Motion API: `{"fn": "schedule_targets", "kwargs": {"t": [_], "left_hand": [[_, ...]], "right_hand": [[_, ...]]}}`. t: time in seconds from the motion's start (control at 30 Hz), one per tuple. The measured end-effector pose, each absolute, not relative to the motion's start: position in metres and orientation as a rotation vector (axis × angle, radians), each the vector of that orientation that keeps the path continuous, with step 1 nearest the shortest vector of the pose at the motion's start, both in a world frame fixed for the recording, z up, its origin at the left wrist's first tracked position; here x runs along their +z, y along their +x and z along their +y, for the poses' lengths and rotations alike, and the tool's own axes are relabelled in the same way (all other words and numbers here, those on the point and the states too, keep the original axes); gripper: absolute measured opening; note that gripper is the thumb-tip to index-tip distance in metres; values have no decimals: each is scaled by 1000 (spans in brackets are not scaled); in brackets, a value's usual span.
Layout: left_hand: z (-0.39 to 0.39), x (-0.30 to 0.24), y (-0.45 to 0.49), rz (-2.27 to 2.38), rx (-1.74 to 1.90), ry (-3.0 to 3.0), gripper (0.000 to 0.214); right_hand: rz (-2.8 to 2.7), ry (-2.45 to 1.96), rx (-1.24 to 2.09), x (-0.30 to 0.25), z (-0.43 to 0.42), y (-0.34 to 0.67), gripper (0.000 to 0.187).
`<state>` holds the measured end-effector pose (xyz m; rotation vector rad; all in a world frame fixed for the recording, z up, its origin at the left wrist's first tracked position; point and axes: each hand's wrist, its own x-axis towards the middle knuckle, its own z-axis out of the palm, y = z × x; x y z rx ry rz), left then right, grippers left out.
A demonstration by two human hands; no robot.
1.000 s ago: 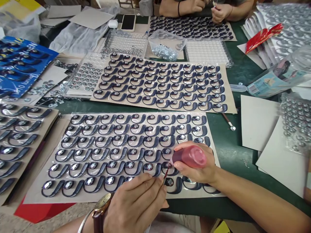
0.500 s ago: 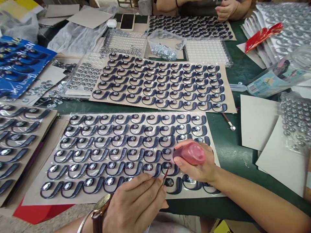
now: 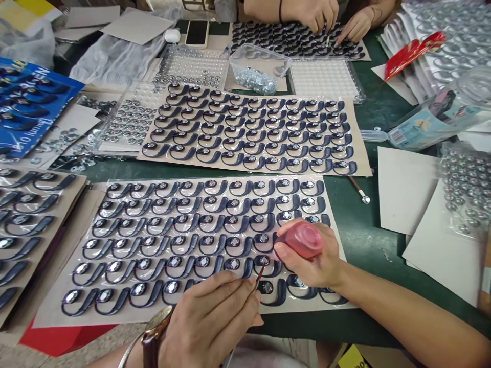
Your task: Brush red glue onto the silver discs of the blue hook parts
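Observation:
My left hand (image 3: 215, 314), with a watch on its wrist, is closed around a thin stick with a dark-red pointed tip (image 3: 261, 273). The tip meets or nearly meets a round clear stone (image 3: 263, 260) on a dark curved hook-shaped piece. My right hand (image 3: 322, 255) grips a pink squeeze bottle (image 3: 305, 239), tilted, its lower end near the same piece and partly hidden by the fingers. Under both hands lies a beige card sheet (image 3: 53, 306) with rows of these dark pieces beneath clear film, most bearing shiny stones.
A second filled sheet (image 3: 360, 153) lies behind, with a clear tub of stones (image 3: 257, 81) and a white grid tray (image 3: 320, 79) beyond it. A co-worker's hands (image 3: 355, 25) are over another sheet. Grey cards (image 3: 406, 189) and a plastic cup (image 3: 429, 120) stand on the right.
The co-worker's hands have come down onto the far sheet. My view has shifted slightly; both my hands keep nearly the same place, still holding the stick and the bottle.

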<state>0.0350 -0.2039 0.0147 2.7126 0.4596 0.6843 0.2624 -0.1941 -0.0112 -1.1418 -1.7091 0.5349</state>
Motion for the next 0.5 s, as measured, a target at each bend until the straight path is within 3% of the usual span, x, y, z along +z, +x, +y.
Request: {"fn": "schedule_targets", "kwargs": {"t": [0.5], "left_hand": [[-196, 18, 35, 539, 693, 2514, 28]], "right_hand": [[-1716, -1098, 538, -10, -195, 261, 14]]}}
